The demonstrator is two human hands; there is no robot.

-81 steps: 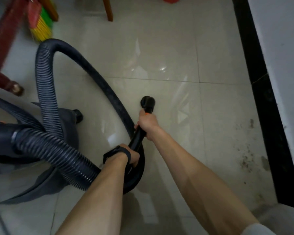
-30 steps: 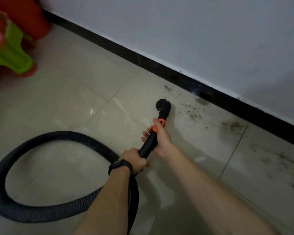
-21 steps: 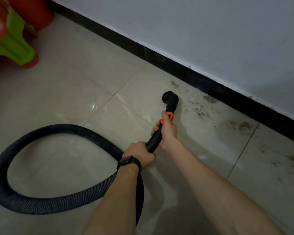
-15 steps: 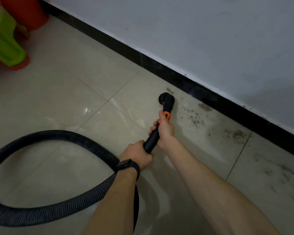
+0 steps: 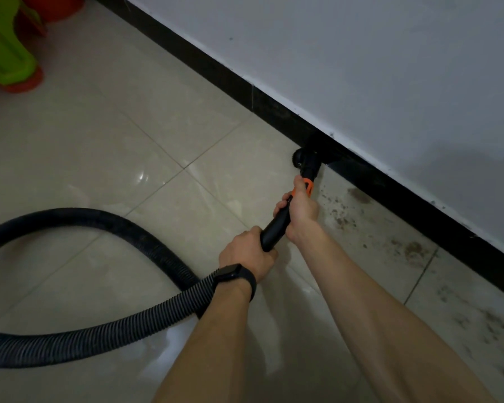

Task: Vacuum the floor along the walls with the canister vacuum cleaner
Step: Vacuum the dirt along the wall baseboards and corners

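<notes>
I hold the black vacuum wand with both hands. My right hand grips it just below the orange collar. My left hand, with a black watch on the wrist, grips the lower end where the ribbed black hose joins. The round black nozzle sits on the tile floor, right against the black baseboard. Brown dirt specks lie on the tiles to the right of the nozzle, along the baseboard. The canister is out of view.
The hose loops across the floor to the left and leaves the frame. A green plastic stool and a red object stand at the upper left near the grey-white wall. More dirt marks the tiles at lower right.
The nozzle has moved forward across the tile to the baseboard. Both hands moved with the wand toward the wall, and my view shifted closer to it.
</notes>
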